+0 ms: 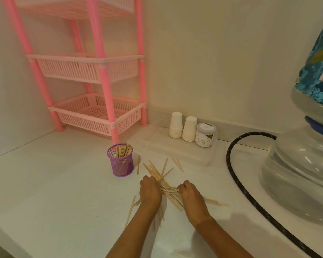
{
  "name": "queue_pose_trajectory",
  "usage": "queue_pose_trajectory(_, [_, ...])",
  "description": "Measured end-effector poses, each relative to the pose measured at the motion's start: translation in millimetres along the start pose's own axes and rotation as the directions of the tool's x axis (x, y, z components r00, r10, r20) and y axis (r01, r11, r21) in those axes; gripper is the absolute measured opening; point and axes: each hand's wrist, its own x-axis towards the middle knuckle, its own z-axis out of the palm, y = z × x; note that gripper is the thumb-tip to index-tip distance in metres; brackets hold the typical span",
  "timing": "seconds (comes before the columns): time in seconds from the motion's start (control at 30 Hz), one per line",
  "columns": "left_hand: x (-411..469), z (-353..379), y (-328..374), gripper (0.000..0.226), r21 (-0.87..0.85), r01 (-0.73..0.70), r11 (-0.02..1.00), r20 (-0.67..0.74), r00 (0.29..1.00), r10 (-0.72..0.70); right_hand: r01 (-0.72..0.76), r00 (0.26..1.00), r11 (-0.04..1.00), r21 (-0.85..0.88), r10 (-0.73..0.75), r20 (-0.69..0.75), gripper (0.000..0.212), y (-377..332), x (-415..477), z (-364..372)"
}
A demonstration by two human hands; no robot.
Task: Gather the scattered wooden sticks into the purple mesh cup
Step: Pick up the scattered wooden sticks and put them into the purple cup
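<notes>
A purple mesh cup [121,163] stands upright on the white counter and holds several wooden sticks. To its right lies a scattered pile of wooden sticks [158,172]. My left hand [150,190] and my right hand [191,197] rest on the near part of the pile, fingers curled around a bunch of sticks between them. More loose sticks lie left of my left wrist [130,211], right of my right hand [213,201], and one beside the cup [138,164].
A pink three-tier basket rack [99,116] stands behind the cup. Two stacks of white paper cups [183,128] and a small jar [205,135] sit by the wall. A black hose [237,175] curves past a large clear water bottle [302,164] at right.
</notes>
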Motion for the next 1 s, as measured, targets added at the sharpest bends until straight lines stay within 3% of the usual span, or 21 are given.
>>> queue_pose_trajectory(0.1, [0.6,-1.8,-0.1,0.026,-0.064,-0.013,0.998,-0.047,0.999,0.010,-0.016,1.000,0.999,0.052,0.018,-0.023,0.037,4.3,3.8,-1.7])
queue_pose_trajectory(0.2, [2.9,-5.1,1.3,0.031,-0.317,0.010,0.948,-0.060,0.998,-0.031,-0.074,0.993,0.982,0.173,0.088,-0.074,0.033,7.6,6.4,-3.6])
queue_pose_trajectory(0.3, [8.6,-7.5,2.9,0.032,-0.552,0.034,0.833,-0.039,0.997,-0.066,-0.090,0.979,0.964,0.252,0.132,-0.155,0.022,7.7,8.8,-11.0])
queue_pose_trajectory(0.37, [12.0,-10.0,3.4,0.028,-0.722,0.018,0.692,-0.029,0.998,-0.056,-0.074,0.969,0.935,0.347,0.150,-0.197,0.024,7.6,11.3,-18.5])
queue_pose_trajectory(0.53, [20.1,-20.9,-1.0,0.034,-0.713,-0.225,0.664,-0.233,0.969,0.077,-0.039,0.955,0.777,0.628,0.214,-0.206,0.021,3.5,18.8,-41.2])
queue_pose_trajectory(0.7, [23.7,-22.1,-4.3,0.033,-0.783,-0.360,0.507,-0.348,0.930,0.122,0.003,0.933,0.669,0.744,0.265,-0.242,0.019,-4.8,22.7,-54.8])
queue_pose_trajectory(0.83, [37.5,-45.9,-4.4,0.038,-0.798,-0.457,0.392,-0.485,0.874,0.031,0.025,0.933,0.650,0.760,0.258,-0.250,0.019,-7.7,19.0,-58.1])
queue_pose_trajectory(1.0, [74.3,-92.4,-12.3,0.021,-0.785,-0.497,0.369,-0.555,0.830,-0.063,0.010,0.934,0.626,0.780,0.272,-0.230,0.021,-4.7,17.2,-57.7])
